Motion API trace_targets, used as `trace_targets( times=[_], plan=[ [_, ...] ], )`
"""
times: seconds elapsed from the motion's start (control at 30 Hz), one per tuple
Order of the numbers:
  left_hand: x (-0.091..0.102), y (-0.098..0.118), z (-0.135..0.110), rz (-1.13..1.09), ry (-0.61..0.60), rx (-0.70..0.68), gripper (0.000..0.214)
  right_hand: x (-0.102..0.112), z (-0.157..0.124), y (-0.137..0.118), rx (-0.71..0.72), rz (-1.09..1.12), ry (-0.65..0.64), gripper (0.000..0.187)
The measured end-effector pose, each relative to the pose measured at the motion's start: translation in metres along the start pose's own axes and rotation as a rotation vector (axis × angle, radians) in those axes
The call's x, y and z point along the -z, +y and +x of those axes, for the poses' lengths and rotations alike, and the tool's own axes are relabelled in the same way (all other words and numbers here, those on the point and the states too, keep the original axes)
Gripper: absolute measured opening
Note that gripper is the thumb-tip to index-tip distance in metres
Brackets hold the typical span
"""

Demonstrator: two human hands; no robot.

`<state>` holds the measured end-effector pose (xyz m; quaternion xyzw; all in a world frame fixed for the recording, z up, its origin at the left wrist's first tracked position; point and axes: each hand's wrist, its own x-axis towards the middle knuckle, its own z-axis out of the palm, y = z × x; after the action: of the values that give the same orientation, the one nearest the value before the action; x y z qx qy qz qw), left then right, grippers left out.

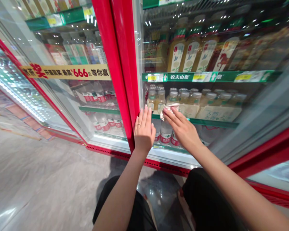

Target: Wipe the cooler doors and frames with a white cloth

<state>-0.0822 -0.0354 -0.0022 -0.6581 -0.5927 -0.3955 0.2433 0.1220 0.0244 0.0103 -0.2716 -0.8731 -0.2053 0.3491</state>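
Head view: 2 arms reach forward from the lower edge of the frame to the glass door (252, 106) of a refrigerated display case. The left hand (144, 131) lies flat against the glass beside the red door frame (121, 64), fingers extended and close together, holding nothing; 1 ring (139, 124) is on a finger. The right hand (183, 130) is narrowly closed, its fingers and thumb gripping 1 white cloth (168, 110). The cloth sits against the glass, just right of the left hand, above the green shelf edge (195, 121). Behind the glass, 4 large bottles of yellow drink (192, 54) stand in the front row on the upper shelf. 3 white-and-red labelled bottles (166, 134) stand below the hands. 1 yellow promotional strip (67, 72) crosses the adjoining door.
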Motion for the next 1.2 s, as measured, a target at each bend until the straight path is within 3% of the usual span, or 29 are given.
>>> trace_targets(
  times=[0.23, 0.37, 0.5, 0.63, 0.77, 0.9, 1.03, 1.2],
  plan=[
    [-0.002, -0.001, -0.001, -0.008, 0.013, -0.006, 0.080, -0.002, 0.014, -0.005, -0.012, 0.025, 0.035, 0.079],
    [-0.003, -0.001, 0.000, 0.007, 0.011, -0.004, 0.079, -0.005, 0.001, -0.003, 0.022, -0.009, 0.016, 0.078],
    [0.000, -0.001, 0.000, 0.001, 0.005, -0.006, 0.079, -0.002, -0.011, -0.001, -0.051, -0.022, 0.048, 0.084],
    [0.000, 0.000, -0.001, 0.007, 0.028, -0.021, 0.076, 0.000, -0.001, -0.003, -0.129, 0.033, 0.089, 0.088],
    [-0.003, 0.001, -0.001, -0.002, 0.029, -0.023, 0.077, -0.003, 0.005, -0.004, -0.061, 0.056, 0.064, 0.083],
    [-0.004, 0.001, 0.000, -0.012, 0.025, -0.019, 0.078, -0.006, -0.007, -0.003, -0.003, 0.028, 0.050, 0.079],
    [-0.004, 0.000, -0.001, -0.011, 0.029, -0.029, 0.079, -0.004, -0.014, -0.002, -0.062, -0.006, 0.096, 0.082],
    [-0.006, 0.001, -0.002, -0.005, 0.029, -0.037, 0.077, 0.000, 0.000, -0.003, -0.098, 0.014, 0.113, 0.086]
  ],
)
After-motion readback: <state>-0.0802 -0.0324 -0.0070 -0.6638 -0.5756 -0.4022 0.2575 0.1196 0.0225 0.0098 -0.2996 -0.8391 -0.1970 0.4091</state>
